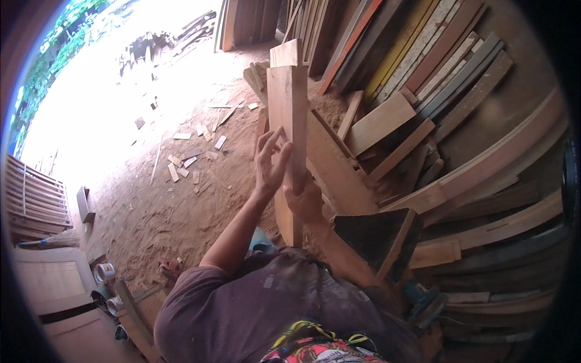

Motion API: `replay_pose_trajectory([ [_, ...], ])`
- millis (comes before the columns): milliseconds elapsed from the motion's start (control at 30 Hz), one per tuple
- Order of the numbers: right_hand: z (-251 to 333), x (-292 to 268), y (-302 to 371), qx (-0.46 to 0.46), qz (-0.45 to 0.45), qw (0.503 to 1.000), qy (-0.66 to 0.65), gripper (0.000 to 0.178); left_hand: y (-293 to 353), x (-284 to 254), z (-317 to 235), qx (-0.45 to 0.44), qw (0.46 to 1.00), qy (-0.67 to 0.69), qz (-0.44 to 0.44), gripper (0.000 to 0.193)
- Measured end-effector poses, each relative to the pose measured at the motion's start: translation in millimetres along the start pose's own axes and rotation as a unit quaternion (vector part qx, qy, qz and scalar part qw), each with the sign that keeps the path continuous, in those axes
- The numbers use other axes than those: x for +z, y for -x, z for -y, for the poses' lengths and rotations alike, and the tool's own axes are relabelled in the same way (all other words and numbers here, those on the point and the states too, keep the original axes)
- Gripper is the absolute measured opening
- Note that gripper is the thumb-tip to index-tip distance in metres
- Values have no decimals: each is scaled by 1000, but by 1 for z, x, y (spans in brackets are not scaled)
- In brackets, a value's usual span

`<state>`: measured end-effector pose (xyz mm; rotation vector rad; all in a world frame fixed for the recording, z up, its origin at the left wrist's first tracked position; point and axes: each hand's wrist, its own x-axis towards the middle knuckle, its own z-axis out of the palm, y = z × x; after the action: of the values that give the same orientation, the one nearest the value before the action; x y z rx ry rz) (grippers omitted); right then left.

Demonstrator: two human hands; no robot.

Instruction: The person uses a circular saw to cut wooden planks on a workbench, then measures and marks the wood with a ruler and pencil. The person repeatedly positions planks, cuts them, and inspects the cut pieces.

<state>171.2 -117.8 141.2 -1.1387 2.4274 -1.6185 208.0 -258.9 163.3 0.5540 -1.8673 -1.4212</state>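
Note:
A long, thick wooden beam (287, 100) stretches away from me at the middle of the view, its near end close to my body. My left hand (270, 162) lies against its upper face, fingers stretched and slightly apart, with no tool visible in it. Lower down, my right hand (305, 198) is closed round the beam's right side, the thumb on the near face and the other fingers partly hidden. Beyond the beam's far end, a shorter pale piece of wood (285, 53) shows.
Wide planks (339, 163) lie just right of the beam, beside a dark box-like piece (372, 239). Stacked boards (484, 175) fill the right side. Offcuts (181, 163) are scattered over the sawdust-covered floor (133, 199). Cans (104, 273) and wooden panels (51, 278) stand at left.

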Motion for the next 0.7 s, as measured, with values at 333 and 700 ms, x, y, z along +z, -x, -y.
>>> replay_pose_trajectory([
  [333, -11, 29, 23, -19, 14, 999, 30, 48, 4, 19, 21, 129, 979, -155, -39, 58],
  [700, -8, -32, -19, 47, -143, 988, 26, 56, -171, 73, 34, 107, 942, -39, 317, 67],
])
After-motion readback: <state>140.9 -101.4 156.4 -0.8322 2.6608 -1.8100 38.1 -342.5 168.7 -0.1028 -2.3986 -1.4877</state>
